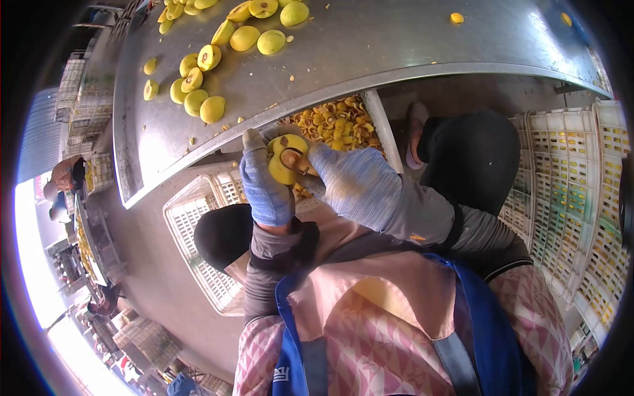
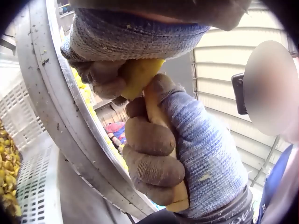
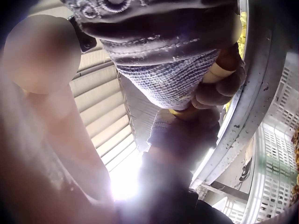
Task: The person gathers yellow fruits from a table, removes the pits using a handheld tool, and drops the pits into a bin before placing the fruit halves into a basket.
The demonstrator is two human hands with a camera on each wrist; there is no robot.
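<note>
In the head view my gloved left hand [image 1: 267, 181] holds a yellow fruit half [image 1: 282, 175], cut face up with a brown hollow at its middle. The same fruit [image 2: 140, 79] shows below the left glove in the left wrist view. My gloved right hand [image 1: 356, 185] is right up against the fruit. Its fingers curl round a pale wooden handle [image 2: 180, 196], with the thumb laid along the handle toward the fruit. The right wrist view also shows part of this wooden handle [image 3: 217, 73]. The tool's working end is hidden at the fruit.
A metal table [image 1: 370, 39] carries several yellow fruit halves [image 1: 211, 109] at its left side. Below its near edge stands a bin of orange-brown scraps [image 1: 340, 125]. A white plastic crate [image 1: 191, 211] stands at left on the floor; stacked crates [image 1: 561, 185] are at right.
</note>
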